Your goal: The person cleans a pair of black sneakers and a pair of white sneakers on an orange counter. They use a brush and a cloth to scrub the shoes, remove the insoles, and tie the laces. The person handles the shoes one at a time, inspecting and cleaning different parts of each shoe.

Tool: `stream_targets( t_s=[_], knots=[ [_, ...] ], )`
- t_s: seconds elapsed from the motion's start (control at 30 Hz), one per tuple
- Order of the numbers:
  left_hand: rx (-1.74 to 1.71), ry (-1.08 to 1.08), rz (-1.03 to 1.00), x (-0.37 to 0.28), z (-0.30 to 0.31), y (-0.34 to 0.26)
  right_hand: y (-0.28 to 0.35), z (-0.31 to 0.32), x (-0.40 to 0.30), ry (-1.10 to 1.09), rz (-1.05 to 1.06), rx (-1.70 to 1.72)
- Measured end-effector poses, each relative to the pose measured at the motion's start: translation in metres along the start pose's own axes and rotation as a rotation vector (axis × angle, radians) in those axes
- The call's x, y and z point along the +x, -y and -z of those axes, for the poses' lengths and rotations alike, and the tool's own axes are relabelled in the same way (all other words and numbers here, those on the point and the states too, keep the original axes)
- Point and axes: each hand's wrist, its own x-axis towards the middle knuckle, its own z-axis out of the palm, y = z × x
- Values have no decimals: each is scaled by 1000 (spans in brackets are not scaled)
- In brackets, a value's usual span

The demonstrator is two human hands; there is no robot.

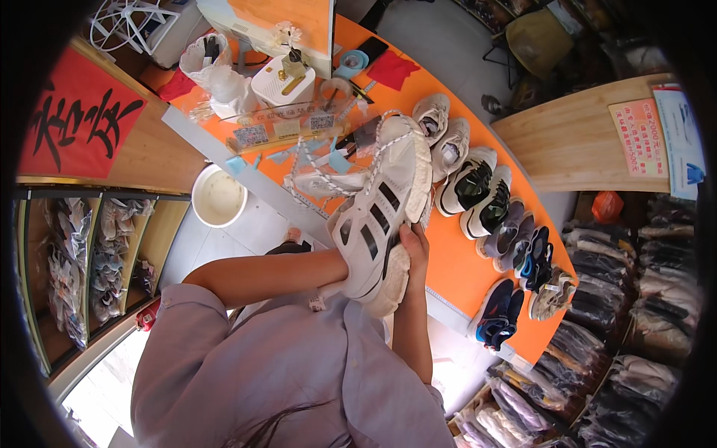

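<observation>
A white sneaker (386, 207) with three black stripes is held up before my chest, its side towards me and its thick pale sole (417, 190) facing right. My right hand (414, 246) grips the sole at its middle, between forefoot and heel. My left forearm reaches the shoe's opening, and the hand itself is hidden by the shoe. Rope-like black-and-white laces hang loose around the toe. Behind it lies another white sneaker (330, 183) on the orange counter (454, 263). A small white tag (317, 303) with writing hangs near the heel.
Several pairs of shoes, including black-and-white sneakers (468, 182), line the counter's far edge. A clear sign stand (280, 131), a white box (284, 81) and a monitor (269, 28) occupy its left end. A white bucket (219, 196) stands on the floor; bagged shoes (596, 280) fill the shelves.
</observation>
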Motion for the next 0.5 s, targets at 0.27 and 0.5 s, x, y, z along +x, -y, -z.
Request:
stream_targets(
  t_s=[0.27,0.5],
  knots=[
    [87,196,65,20,21,-30,-15,28,13,-25,52,142],
    [966,761,-250,23,44,-88,-5,28,-2,-47,-90,360]
  ],
)
